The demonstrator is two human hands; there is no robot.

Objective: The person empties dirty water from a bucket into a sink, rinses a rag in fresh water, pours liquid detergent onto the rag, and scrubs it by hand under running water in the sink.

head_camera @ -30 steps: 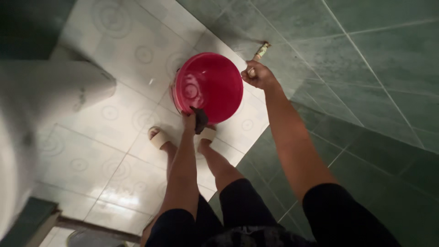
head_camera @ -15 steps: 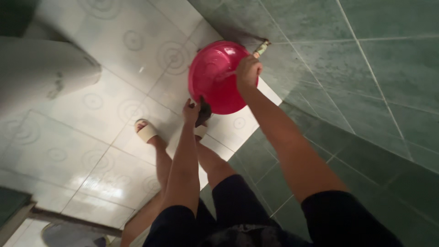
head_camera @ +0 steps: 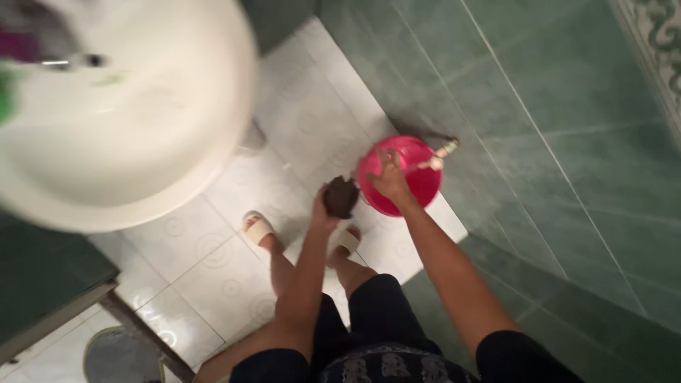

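Your right hand (head_camera: pixel 389 179) grips the red bucket (head_camera: pixel 406 177) rim, fingers curled, bucket just under the wall tap (head_camera: pixel 441 150). Left hand (head_camera: pixel 328 206) holds a dark scrubber (head_camera: pixel 341 196), touching the bucket's left side.

One red basin (head_camera: pixel 408 177), one dark sponge (head_camera: pixel 340 196), one white sink (head_camera: pixel 142 142), two slippers (head_camera: pixel 257 228), one tap (head_camera: pixel 443 150).

No pkgs, labels, signs or screens in view — nothing of that kind on floor, wall or by the basin. Top-left corner has blurred purple and green blobs — too smeared to tell what they are.
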